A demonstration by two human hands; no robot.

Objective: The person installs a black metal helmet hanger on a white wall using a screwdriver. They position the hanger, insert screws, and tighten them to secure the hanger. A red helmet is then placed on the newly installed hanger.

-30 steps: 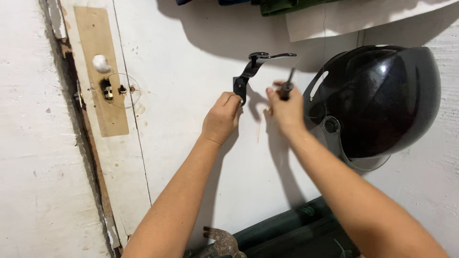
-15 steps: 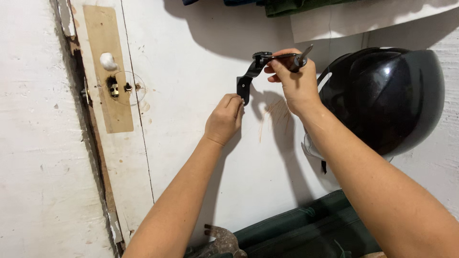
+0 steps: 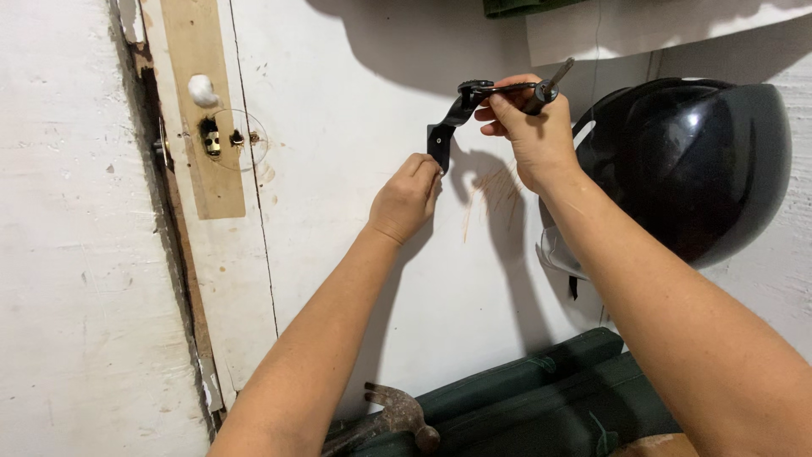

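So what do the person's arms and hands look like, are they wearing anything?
Both arms are bare from the lower edge of the picture up to the wrists: no sleeves show. The left hand and the right hand wear no gloves, and no rings, watch or bracelets can be seen. The fingernails that show are short and unpainted.

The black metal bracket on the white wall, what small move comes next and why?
Probably bring the tool in the right hand down to the black metal bracket's lower end, because the left hand pins that end against the white wall.
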